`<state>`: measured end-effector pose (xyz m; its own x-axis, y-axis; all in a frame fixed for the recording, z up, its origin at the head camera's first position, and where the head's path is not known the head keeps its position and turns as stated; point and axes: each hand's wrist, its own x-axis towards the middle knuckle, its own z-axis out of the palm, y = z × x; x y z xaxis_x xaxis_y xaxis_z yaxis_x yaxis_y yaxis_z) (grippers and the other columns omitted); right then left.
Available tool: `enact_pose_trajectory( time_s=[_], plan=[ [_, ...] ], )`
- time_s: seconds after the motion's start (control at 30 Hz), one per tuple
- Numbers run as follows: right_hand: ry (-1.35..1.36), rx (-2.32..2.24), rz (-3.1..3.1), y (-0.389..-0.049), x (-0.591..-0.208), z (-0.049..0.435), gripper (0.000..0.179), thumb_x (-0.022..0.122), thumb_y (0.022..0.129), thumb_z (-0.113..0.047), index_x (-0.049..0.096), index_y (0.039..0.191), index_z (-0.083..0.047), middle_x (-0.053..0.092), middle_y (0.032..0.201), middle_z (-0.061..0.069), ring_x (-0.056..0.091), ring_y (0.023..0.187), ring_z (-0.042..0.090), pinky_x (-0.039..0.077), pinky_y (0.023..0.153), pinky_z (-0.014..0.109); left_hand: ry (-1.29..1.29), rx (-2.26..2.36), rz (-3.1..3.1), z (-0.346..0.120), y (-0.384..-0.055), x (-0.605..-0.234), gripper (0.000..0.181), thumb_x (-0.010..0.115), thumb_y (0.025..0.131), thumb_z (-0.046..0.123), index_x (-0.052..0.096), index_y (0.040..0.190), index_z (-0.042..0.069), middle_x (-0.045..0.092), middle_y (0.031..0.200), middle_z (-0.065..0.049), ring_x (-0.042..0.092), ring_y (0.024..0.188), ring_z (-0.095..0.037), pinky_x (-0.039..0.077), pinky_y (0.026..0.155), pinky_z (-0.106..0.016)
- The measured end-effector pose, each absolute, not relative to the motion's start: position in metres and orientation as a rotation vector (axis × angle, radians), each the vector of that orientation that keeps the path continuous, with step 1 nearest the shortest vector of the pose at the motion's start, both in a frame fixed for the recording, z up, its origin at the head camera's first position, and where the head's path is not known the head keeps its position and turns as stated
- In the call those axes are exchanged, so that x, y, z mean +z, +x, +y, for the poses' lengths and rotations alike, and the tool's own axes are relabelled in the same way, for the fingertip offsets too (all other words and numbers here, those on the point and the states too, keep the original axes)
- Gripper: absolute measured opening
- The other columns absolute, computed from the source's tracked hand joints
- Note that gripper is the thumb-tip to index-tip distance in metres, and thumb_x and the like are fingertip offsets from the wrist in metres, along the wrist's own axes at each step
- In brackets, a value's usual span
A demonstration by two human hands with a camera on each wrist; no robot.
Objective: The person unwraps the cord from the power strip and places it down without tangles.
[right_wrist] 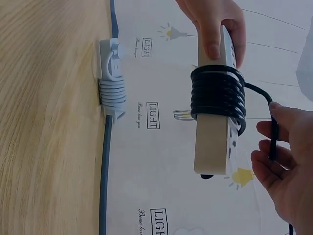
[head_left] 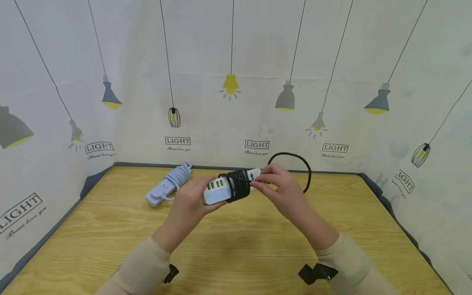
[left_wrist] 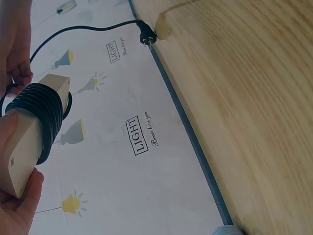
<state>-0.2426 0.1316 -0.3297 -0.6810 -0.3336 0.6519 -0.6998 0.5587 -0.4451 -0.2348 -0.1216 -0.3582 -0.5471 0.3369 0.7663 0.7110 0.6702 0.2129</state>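
Black round cord wrapped [head_left: 239, 188] about a white, oblong plastic power strip [head_left: 216, 196], held above the wooden tabletop [head_left: 236, 250].
Left, a pale-blue plastic power strip [head_left: 156, 194] lies apart; the left hand [head_left: 189, 198] has its grip clamped on the white strip's ported end; the right hand [head_left: 284, 190] pinches the cord. Neat turns probably want steady tension, laid side by side; open wood lies nearer the person, the back edge close beyond.

Power strip [head_left: 216, 196] white and cream; cord [head_left: 239, 187] black. Second strip [head_left: 158, 194] bluish white. Tabletop [head_left: 236, 246] tan, wood-grained. Backdrop [head_left: 258, 114] white, lamp-printed.
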Motion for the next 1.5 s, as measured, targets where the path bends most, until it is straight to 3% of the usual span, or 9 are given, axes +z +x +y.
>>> enact_pose_trajectory(
  time_s=[0.43, 1.07, 1.3, 1.5],
  plan=[
    [0.890, 0.930, -2.190, -0.259, -0.331, 0.140, 0.007, 0.079, 0.081, -0.008, 0.078, 0.088, -0.006, 0.058, 0.092, 0.000, 0.054, 0.082, 0.014, 0.047, 0.063, 0.030, -0.895, -0.636, -2.103, -0.119, -0.230, -0.365, 0.065, 0.094, 0.060, 0.024, 0.064, 0.113, -0.001, 0.069, 0.103, -0.012, 0.065, 0.092, -0.026, 0.054, 0.077, -0.037],
    [0.537, 1.059, -2.498, -0.274, -0.341, 0.161, 0.014, 0.072, 0.090, -0.019, 0.077, 0.090, -0.006, 0.059, 0.096, 0.001, 0.051, 0.080, 0.018, 0.045, 0.064, 0.034, -0.981, -0.715, -2.064, -0.115, -0.211, -0.359, 0.066, 0.094, 0.058, 0.020, 0.065, 0.112, -0.001, 0.069, 0.105, -0.011, 0.066, 0.095, -0.025, 0.054, 0.083, -0.037],
    [0.476, 1.069, -2.577, -0.275, -0.347, 0.166, 0.008, 0.072, 0.089, -0.010, 0.077, 0.089, -0.004, 0.060, 0.095, 0.004, 0.055, 0.085, 0.020, 0.047, 0.069, 0.035, -0.865, -0.736, -2.076, -0.118, -0.211, -0.354, 0.067, 0.095, 0.059, 0.020, 0.064, 0.114, -0.001, 0.069, 0.105, -0.011, 0.066, 0.092, -0.024, 0.054, 0.078, -0.036],
    [0.479, 1.057, -2.610, -0.271, -0.351, 0.167, 0.010, 0.073, 0.088, -0.014, 0.076, 0.084, -0.006, 0.059, 0.092, 0.002, 0.055, 0.080, 0.018, 0.047, 0.063, 0.032, -0.778, -0.731, -2.076, -0.122, -0.215, -0.350, 0.065, 0.095, 0.059, 0.018, 0.064, 0.113, -0.001, 0.069, 0.101, -0.011, 0.065, 0.087, -0.024, 0.054, 0.072, -0.037]
  ],
)
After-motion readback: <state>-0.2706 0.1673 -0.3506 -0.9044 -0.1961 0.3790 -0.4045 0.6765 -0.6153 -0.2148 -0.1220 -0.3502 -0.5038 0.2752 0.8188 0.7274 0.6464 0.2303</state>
